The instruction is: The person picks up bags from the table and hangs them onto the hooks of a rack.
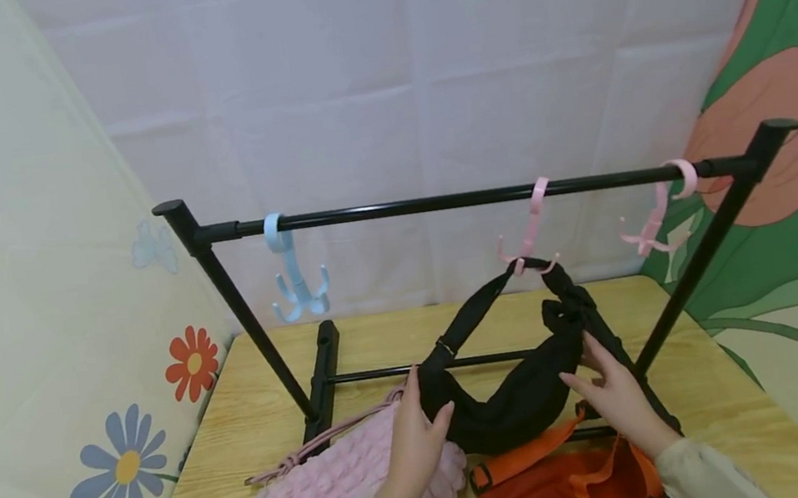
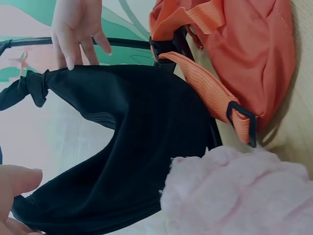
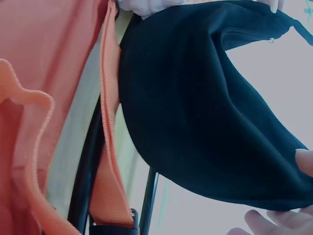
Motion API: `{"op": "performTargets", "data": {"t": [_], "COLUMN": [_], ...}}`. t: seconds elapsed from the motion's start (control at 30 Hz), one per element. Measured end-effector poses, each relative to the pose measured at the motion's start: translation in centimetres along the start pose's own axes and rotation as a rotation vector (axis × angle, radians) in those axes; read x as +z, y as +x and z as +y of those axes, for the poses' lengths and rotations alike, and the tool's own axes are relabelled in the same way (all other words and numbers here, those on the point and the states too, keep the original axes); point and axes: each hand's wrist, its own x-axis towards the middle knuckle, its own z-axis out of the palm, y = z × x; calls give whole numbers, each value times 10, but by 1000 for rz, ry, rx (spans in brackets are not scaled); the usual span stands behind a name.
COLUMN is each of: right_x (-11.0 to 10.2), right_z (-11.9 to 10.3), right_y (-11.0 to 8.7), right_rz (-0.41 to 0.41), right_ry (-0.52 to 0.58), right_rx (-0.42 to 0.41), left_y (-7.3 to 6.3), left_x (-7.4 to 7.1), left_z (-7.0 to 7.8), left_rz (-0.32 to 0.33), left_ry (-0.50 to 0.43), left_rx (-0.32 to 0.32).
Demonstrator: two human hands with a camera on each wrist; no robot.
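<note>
A black crescent-shaped shoulder bag [image 1: 511,407] hangs by its knotted strap from the middle pink hook [image 1: 533,223]. At its left end is my left hand [image 1: 415,444], fingers extended along the side and thumb apart from them. My right hand [image 1: 618,392] touches the opposite end below the knot, its fingers fairly straight. The bag's zipper edge curves between both hands in the right wrist view. Below the left hand lies a pink puffy bag [image 1: 325,494]; an orange bag [image 1: 530,497] is beneath the black one.
A black rack with a top bar [image 1: 394,209] stands on the wooden table [image 1: 197,494]. One light blue hook [image 1: 292,271] hangs at the left, another pink hook [image 1: 656,219] at the right. A white cloth backdrop [image 1: 346,79] is behind.
</note>
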Motion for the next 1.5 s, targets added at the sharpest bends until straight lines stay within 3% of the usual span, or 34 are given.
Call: {"op": "performTargets", "data": {"t": [0.23, 0.43, 0.67, 0.87, 1.13, 1.5], "right_x": [3, 7, 10, 10, 14, 20], "right_z": [7, 11, 17, 22, 29, 31], "right_y": [-5, -9, -15, -15, -20, -19], "right_rz": [-31, -49, -96, -176, -225, -260], "right_ry": [-25, -19, -40, -29, -77, -106], "right_rx": [10, 24, 60, 76, 98, 118], "left_y": [-6, -14, -22, -27, -31, -36], "left_x": [0, 2, 5, 6, 9, 9], "left_z": [-8, -18, -26, -30, -31, -33], "left_rz": [-19, -2, -5, 7, 2, 25], "left_ry": [-34, 4, 7, -11, -35, -4], "left_rx": [-52, -17, -55, -43, -66, -30]}}
